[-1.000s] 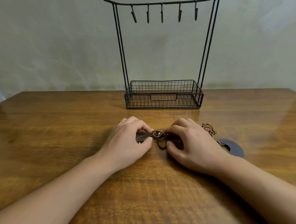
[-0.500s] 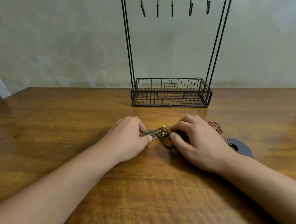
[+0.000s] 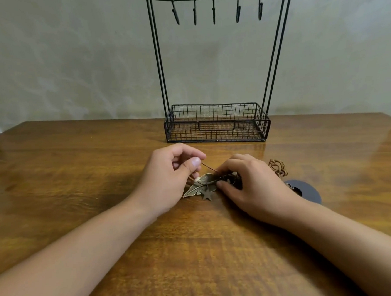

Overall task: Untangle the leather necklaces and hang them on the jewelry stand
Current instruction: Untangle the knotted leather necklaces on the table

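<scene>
Behind, wooden table (image 3: 78,176) apparently meets mottled wall (image 3: 72,63).

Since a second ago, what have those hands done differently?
The left hand lifted off the tangle and now pinches a thin leather cord, uncovering the leaf pendant. The right hand still holds the knot. The jewelry stand stays bare.

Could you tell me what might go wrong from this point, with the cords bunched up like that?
The left hand pinches a thin cord drawn taut toward the tangle under the right hand; pulling harder could tighten the knot. The leaf pendant and star charm lie loose on the table and may snag the cords.
</scene>
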